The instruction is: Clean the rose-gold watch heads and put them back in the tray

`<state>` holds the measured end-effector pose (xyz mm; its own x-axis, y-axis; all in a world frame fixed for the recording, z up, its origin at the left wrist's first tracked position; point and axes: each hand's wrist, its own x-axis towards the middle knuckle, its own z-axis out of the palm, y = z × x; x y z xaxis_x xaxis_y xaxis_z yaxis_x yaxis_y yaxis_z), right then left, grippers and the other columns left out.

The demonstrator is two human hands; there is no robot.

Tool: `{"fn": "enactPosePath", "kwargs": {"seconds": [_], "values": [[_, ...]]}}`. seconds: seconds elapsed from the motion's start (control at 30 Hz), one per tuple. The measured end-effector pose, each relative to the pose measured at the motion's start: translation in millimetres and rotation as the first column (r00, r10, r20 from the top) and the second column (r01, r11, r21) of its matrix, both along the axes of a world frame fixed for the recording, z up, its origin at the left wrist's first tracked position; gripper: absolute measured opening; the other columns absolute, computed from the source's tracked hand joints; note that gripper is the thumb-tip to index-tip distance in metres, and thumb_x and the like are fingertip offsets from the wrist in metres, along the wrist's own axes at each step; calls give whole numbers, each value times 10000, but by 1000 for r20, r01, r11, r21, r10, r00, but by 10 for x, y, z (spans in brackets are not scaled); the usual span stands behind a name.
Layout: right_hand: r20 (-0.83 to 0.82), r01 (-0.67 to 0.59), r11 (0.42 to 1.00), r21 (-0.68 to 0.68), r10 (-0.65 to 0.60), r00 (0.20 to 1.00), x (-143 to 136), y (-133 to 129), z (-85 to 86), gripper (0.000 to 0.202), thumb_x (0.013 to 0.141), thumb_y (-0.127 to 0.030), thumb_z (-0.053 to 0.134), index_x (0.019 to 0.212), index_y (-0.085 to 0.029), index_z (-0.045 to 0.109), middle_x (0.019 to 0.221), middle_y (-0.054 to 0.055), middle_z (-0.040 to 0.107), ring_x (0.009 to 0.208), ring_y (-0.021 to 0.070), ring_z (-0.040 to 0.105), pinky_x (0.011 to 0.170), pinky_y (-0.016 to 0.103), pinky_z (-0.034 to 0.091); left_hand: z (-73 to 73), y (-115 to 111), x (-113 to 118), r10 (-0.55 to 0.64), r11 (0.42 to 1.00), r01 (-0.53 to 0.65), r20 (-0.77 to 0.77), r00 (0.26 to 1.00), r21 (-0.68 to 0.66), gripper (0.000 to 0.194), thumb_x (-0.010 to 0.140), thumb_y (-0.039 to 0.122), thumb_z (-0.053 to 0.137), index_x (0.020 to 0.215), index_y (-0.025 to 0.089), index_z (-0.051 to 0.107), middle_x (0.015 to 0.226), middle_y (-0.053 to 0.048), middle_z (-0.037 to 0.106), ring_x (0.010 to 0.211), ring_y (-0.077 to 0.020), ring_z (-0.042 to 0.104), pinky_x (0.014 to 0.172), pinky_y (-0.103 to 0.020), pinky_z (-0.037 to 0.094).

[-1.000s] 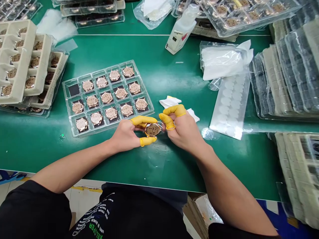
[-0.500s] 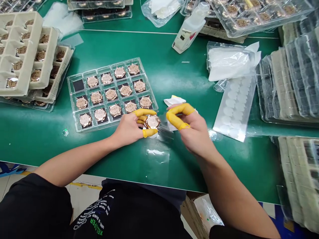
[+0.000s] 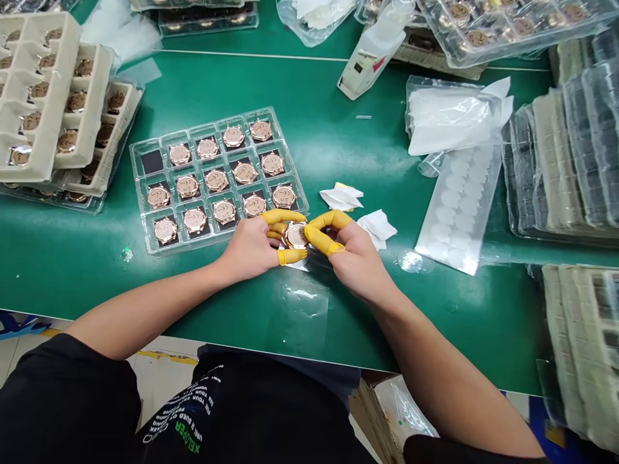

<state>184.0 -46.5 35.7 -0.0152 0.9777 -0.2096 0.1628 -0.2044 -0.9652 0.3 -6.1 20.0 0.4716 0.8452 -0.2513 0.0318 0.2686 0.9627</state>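
My left hand [image 3: 256, 248], with yellow finger cots on its fingers and thumb, grips a rose-gold watch case [image 3: 294, 236] with its round back turned up. My right hand [image 3: 351, 248], also in yellow cots, has thumb and finger closed at the right edge of that case. Whatever lies between these right fingertips is hidden. Just behind the left hand lies a clear compartment tray [image 3: 140, 183] of similar watch cases on dark pads. Its far left compartment shows only a dark pad [image 3: 153, 162]. A bit of white paper or cloth shows under the held case.
Crumpled white wipes [image 3: 378, 228] lie right of my right hand, near a sheet of round clear stickers [image 3: 454, 206]. A plastic bottle [image 3: 372, 55] stands behind. Stacked filled trays [image 3: 36, 96] rise at left, and more trays [image 3: 556, 167] at right. Clear film [image 3: 304, 309] lies in front.
My right hand has moved left, from beside the watch case onto its right edge, uncovering the white wipes. My left hand keeps its hold on the case.
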Motion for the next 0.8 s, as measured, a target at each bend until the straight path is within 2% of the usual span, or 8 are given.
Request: {"fn": "enactPosePath", "kwargs": {"seconds": [0.43, 0.8], "values": [[60, -15, 999, 52, 12, 998, 19, -4, -57, 281, 843, -487, 754, 894, -234, 641, 914, 10, 673, 856, 174, 589, 819, 354, 460, -23, -4, -2, -21, 1000, 21, -9, 1000, 22, 639, 584, 147, 893, 1202, 146, 734, 906, -32, 769, 742, -113, 711, 721, -228, 622], [116, -9, 996, 86, -1, 993, 19, -25, -103, 261, 891, -491, 711, 914, -240, 641, 946, 27, 668, 911, 189, 585, 846, 368, 474, -15, -1, -5, -27, 999, 27, -9, 1000, 28, 626, 590, 156, 887, 1195, 141, 727, 908, -32, 770, 741, -112, 709, 727, -230, 624]]}}
